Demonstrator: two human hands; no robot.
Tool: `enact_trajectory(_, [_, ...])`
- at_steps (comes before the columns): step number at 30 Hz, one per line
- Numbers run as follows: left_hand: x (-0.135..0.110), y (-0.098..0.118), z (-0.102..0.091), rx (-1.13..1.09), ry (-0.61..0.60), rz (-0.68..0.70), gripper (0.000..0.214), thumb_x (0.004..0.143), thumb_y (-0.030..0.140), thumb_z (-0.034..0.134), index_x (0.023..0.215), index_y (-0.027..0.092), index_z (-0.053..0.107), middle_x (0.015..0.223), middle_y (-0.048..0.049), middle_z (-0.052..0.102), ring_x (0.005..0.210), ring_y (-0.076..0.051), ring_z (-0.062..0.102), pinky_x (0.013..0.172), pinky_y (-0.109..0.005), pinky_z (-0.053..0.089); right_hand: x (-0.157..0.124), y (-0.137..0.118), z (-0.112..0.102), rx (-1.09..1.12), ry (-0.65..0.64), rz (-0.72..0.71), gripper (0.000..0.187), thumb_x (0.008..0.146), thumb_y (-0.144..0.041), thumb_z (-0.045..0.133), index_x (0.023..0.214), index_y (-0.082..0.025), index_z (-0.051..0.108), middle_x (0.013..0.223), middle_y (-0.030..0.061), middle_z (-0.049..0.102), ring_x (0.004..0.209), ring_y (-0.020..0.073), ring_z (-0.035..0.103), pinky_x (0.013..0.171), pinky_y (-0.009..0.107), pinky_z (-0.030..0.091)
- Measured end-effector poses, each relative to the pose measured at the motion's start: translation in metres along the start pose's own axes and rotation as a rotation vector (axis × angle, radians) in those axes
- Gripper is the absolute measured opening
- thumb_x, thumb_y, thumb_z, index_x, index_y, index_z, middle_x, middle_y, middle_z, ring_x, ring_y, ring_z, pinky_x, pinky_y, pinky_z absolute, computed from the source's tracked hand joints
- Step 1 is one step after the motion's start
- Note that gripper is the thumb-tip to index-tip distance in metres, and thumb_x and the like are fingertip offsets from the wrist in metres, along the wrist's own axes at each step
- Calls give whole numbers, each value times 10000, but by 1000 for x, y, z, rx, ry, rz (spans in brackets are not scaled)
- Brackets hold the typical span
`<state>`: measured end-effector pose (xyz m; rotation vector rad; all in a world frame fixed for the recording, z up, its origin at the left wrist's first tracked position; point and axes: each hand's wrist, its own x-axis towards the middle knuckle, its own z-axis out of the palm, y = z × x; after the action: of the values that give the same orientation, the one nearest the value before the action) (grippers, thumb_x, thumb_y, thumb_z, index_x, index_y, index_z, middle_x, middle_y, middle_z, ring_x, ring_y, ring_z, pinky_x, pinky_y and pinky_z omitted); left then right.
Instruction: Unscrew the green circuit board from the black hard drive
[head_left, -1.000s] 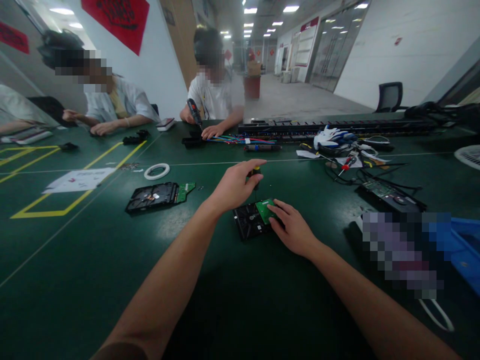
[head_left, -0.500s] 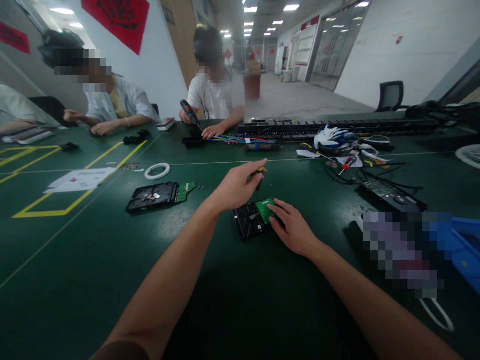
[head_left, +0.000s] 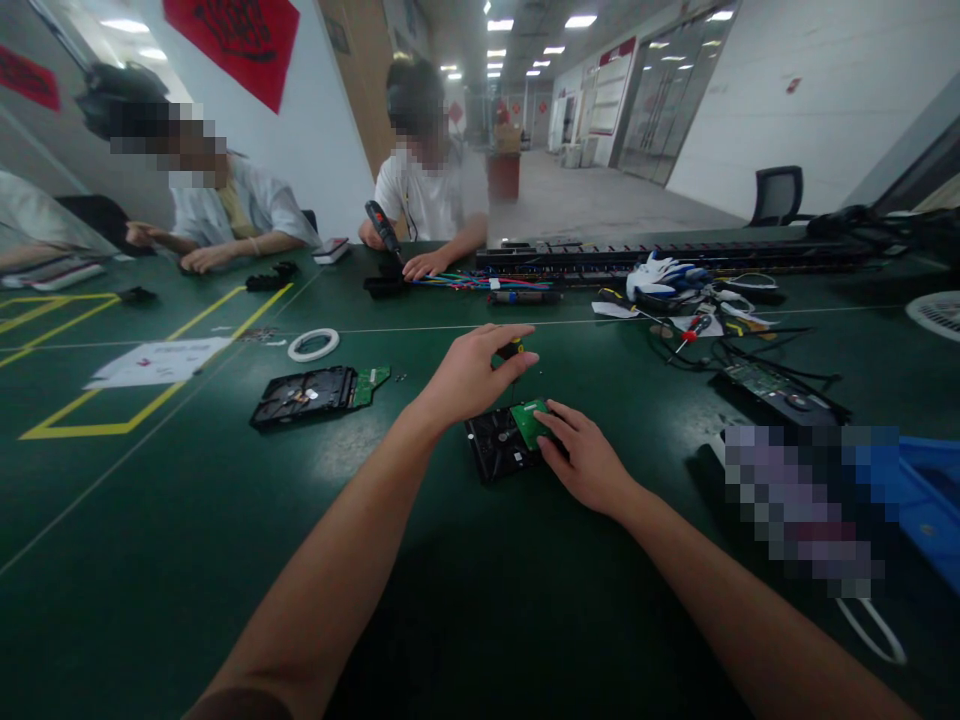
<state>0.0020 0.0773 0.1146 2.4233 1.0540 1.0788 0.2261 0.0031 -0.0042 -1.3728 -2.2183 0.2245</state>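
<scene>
My left hand [head_left: 476, 372] is over the far side of a black hard drive [head_left: 499, 445]. Its fingers and thumb are around the yellow-and-black handle of a screwdriver [head_left: 510, 349], with the thumb somewhat apart from the forefinger. The screwdriver's tip is hidden behind the hand. The drive lies flat on the green table, its green circuit board [head_left: 528, 424] facing up. From the right, my right hand [head_left: 589, 462] holds the drive, fingertips on the board and thumb by its right edge.
Another hard drive [head_left: 307, 397] with its board sticking out lies left, near a white ring [head_left: 313, 345]. To the right are cables, a red-tipped screwdriver [head_left: 691, 335], gloves [head_left: 664, 277], a further drive [head_left: 780, 392] and a blue bin [head_left: 930, 500]. Co-workers sit across the table.
My left thumb and fingers have loosened and spread a little around the screwdriver handle. My right hand and the hard drive stay in nearly the same place.
</scene>
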Motion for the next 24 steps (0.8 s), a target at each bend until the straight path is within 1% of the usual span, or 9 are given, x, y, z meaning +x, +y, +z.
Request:
enact_trajectory(3, [0,0,0,-96,-33,-21,403,1047,257,581,1443,206,637,1329,-101,720,1075,-193,697,970,-359,570,0,0,1,14,8,-3,449,1061,-376,512,1455,-188,619,1562,179,553,1444,341,530,1198,596,434])
enact_trajectory(6, [-1,-1,2,-185,-62,-66,441,1058,235,528,1493,200,590,1387,-108,697,1046,-181,707,932,-345,592,1,0,1,17,10,-3,443,1058,-375,518,1455,-209,622,1555,168,563,1439,343,535,1194,606,433])
enact_trajectory(9, [-1,-2,2,-192,-71,-82,439,1054,227,527,1487,208,596,1355,-102,715,1005,-181,713,899,-341,604,1,-1,0,13,6,-1,442,1059,-373,520,1455,-207,625,1562,169,557,1438,347,536,1193,606,434])
enact_trajectory(13, [-1,-2,-1,-134,-46,-36,418,1045,203,549,1454,241,625,1305,-75,736,1018,-188,708,928,-354,593,0,0,0,3,-6,2,455,1064,-384,512,1464,-194,614,1577,172,542,1450,347,521,1197,605,429])
enact_trajectory(17, [0,-2,-3,-42,-1,3,306,1019,252,644,1316,231,716,1188,-64,768,1006,-198,701,949,-370,572,0,0,0,16,-6,6,459,1063,-399,505,1473,-219,607,1581,165,539,1455,354,515,1196,634,418])
enact_trajectory(20, [0,-1,-3,-26,7,-5,252,991,314,709,1224,234,761,1096,-56,782,951,-191,704,929,-366,572,0,1,0,16,-9,14,466,1061,-399,508,1473,-208,607,1585,169,532,1465,352,504,1204,622,411])
enact_trajectory(22, [0,0,-2,-38,6,-19,268,993,331,705,1237,234,759,1121,-62,785,971,-195,710,931,-369,576,0,0,0,16,-8,15,461,1058,-389,517,1468,-201,613,1580,170,537,1464,346,505,1208,600,414])
enact_trajectory(24, [0,0,-1,-78,-3,-40,313,1007,326,675,1298,227,734,1208,-76,773,1027,-204,715,935,-374,585,1,0,0,15,-8,8,455,1055,-375,524,1460,-191,620,1567,174,549,1455,339,516,1213,578,415])
